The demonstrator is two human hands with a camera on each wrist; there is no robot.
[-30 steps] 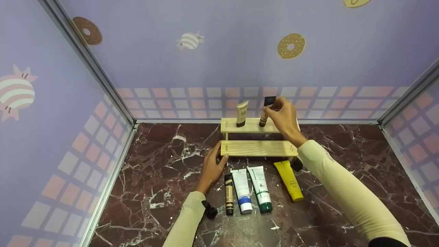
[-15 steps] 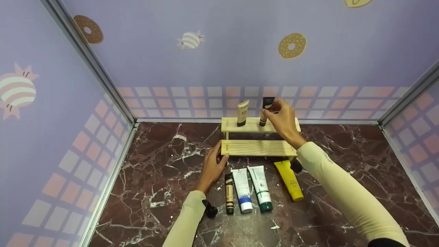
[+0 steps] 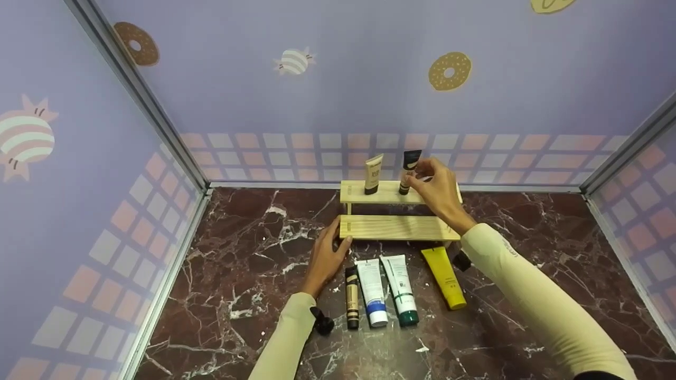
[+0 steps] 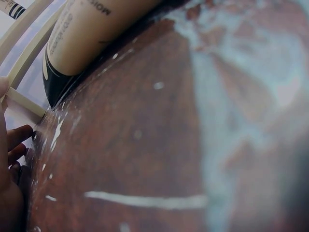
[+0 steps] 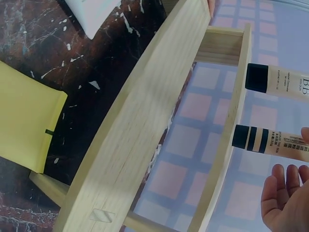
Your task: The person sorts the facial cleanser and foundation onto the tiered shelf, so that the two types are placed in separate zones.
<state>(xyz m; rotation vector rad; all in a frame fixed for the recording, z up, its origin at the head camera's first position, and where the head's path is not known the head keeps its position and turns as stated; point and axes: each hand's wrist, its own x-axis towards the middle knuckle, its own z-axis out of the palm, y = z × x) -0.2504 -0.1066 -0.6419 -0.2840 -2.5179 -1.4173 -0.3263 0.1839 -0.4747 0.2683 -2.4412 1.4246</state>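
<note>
A two-tier wooden stand [image 3: 396, 228] sits on the marbled surface. My left hand [image 3: 325, 261] holds its lower left end, thumb at the front edge and fingers along the side. On the upper tier, my right hand [image 3: 437, 187] pinches a slim beige tube with black bands [image 3: 412, 161] between thumb and forefinger. That tube stands cap down, its cap at the board. Left of it a cream BB tube [image 3: 373, 174] also stands on its black cap. In the right wrist view the thumb lies against the slim tube [image 5: 285, 144], with the other fingers curled below.
In front of the stand lie a beige-and-black tube [image 3: 352, 298], a white tube with a blue band [image 3: 373, 293], a white tube with a green cap [image 3: 400, 290] and a yellow tube [image 3: 444, 278]. Patterned lilac walls [image 3: 338, 105] enclose the back and sides.
The right hand has slid slightly down along the slim tube, showing more of its top, and the tube stands a little straighter. The left hand stays at the stand's end.
</note>
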